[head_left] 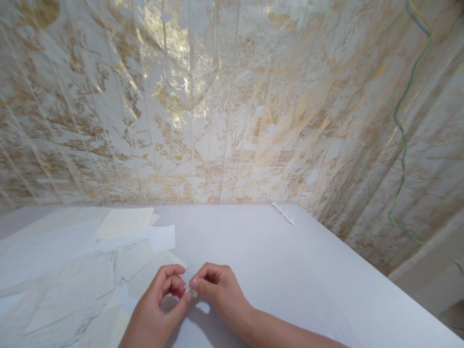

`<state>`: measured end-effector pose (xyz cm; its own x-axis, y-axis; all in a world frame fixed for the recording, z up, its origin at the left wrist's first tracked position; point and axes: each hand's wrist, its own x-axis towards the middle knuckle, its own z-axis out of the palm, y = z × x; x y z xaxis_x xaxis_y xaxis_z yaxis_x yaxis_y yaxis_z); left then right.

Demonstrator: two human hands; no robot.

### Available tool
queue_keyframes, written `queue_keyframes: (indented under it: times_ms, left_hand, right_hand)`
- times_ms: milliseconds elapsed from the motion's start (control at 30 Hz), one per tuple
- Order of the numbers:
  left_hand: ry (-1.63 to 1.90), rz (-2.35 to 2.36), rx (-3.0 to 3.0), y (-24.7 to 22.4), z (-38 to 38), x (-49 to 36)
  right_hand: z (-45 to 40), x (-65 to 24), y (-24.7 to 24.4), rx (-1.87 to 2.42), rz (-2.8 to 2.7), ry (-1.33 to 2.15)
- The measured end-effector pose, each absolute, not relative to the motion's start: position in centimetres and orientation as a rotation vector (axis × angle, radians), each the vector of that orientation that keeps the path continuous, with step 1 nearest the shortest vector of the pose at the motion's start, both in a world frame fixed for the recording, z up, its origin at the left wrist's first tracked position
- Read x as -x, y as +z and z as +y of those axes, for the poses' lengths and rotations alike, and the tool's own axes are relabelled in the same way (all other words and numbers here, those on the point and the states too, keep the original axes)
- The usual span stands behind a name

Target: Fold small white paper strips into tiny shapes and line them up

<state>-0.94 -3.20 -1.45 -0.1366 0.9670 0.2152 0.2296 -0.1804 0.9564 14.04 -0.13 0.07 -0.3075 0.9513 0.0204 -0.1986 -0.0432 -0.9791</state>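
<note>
Between my two hands, just above the white table [290, 290], is a small folded piece of white paper [192, 291]. My left hand [159, 299] has its thumb and fingertips at the left end of the paper piece, with the fingers curled. My right hand [221, 290] pinches the same piece from the right between thumb and index finger. The fingers cover much of it, so its full shape is hidden. Close to the left hand, loose paper sheets [76, 285] overlap one another.
A pointed row of folded white paper [284, 213] lies near the table's far right corner. A cream sheet [125, 222] rests at the back left. Behind the table hangs gold-patterned white sheeting [217, 106], and a green-yellow wire [402, 140] runs down it at right.
</note>
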Motion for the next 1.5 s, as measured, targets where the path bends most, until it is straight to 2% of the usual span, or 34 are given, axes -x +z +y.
queue_keyframes:
  times_ms: [267, 667, 1067, 1333, 1500]
  left_hand:
    - [1.194, 1.37, -1.476, -1.3, -3.4, 0.7]
    - [1.082, 1.365, -1.648, -0.2, -3.8, 1.3]
    - [1.18, 1.295, -1.417, -0.2, -3.8, 1.0]
    - [1.202, 1.41, -1.58, -1.3, -3.6, 1.5]
    - [1.192, 1.424, -1.696, -0.7, -3.8, 1.5]
  right_hand:
    - [-0.1, -14.3, 0.4, 0.885, -1.409, 1.294]
    - [-0.6, -14.1, 0.4, 0.889, -1.346, 1.448]
    - [-0.2, -14.6, 0.4, 0.889, -1.458, 1.392]
    - [-0.5, -15.1, 1.4, 0.792, -1.569, 1.197]
    - [-0.1, -15.2, 1.6, 0.768, -1.578, 1.307]
